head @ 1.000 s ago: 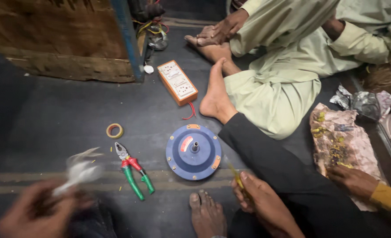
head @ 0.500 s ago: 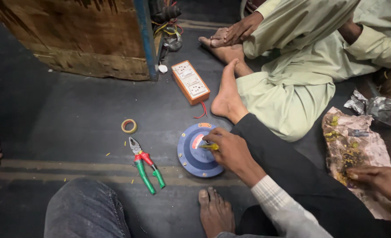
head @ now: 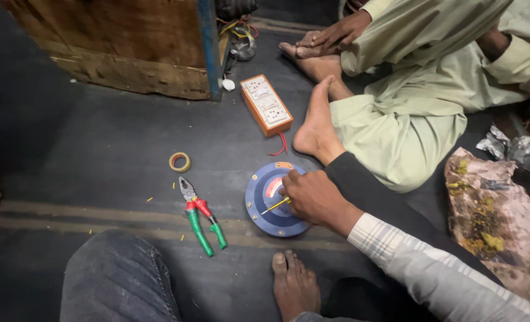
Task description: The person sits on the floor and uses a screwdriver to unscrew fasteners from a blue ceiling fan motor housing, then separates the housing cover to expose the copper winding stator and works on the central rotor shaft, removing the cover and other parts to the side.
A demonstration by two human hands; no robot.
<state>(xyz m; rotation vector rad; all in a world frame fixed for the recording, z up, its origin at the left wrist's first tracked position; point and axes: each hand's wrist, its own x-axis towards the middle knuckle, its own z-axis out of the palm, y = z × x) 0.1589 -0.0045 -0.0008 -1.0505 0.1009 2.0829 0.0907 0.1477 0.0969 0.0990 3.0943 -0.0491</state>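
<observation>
My right hand (head: 314, 198) rests on a blue round disc-shaped device (head: 264, 203) lying flat on the dark floor. The fingers are closed on a thin yellow tool (head: 275, 206) whose tip points at the disc's raised centre. The sleeve is grey with a checked cuff and comes in from the lower right. My left hand is out of view. My knee in dark jeans (head: 117, 277) and my bare foot (head: 295, 286) are at the bottom of the view.
Red and green handled pliers (head: 200, 219) and a small yellow tape roll (head: 179, 161) lie left of the disc. An orange socket board (head: 267, 105) sits beyond, by a wooden crate (head: 122, 42). A person in pale green sits cross-legged at the top right, bare foot (head: 317, 125) close to the disc. Crumpled paper (head: 492, 220) lies right.
My left hand, blurred at the lower left a second ago, has left the view. My right hand moved from the floor by my foot onto the blue disc and stays there.
</observation>
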